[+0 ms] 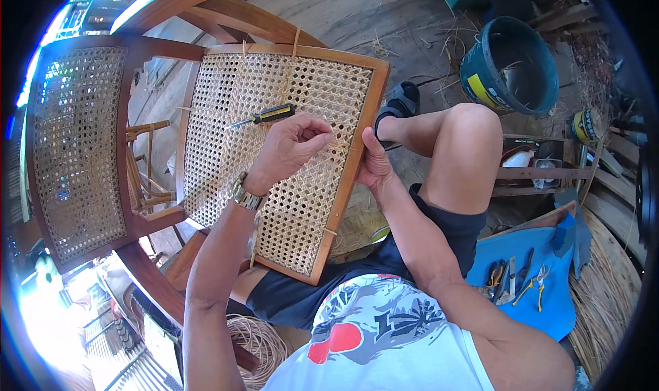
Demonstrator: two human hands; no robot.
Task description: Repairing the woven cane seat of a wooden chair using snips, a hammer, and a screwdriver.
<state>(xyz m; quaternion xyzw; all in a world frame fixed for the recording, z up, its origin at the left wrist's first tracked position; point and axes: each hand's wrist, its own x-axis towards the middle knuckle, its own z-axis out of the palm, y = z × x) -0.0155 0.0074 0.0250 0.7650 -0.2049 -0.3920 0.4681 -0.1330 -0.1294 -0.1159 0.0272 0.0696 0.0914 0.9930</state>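
Observation:
A woven cane panel (312, 226) in a wooden frame (328, 248), part of a chair, lies tilted across my lap. My left hand (292, 147), with a metal watch on its wrist, is over the panel's right half. Its thumb and forefinger are pinched together close to the frame's right side; thin cane strands show near the fingertips, but what they hold is too small to make out. My right hand (375, 161) grips that frame side, thumb on top and fingers underneath, partly hidden. A screwdriver (273, 114) with a black and yellow handle rests on the weave beside my left hand.
The chair's cane backrest (79, 151) stands at the left. A teal bucket (508, 65) is at the far right. Pliers (534, 285) and other tools lie on a blue surface (549, 315). Coiled cane (257, 346) sits at lower left; long strands (604, 295) lie at right.

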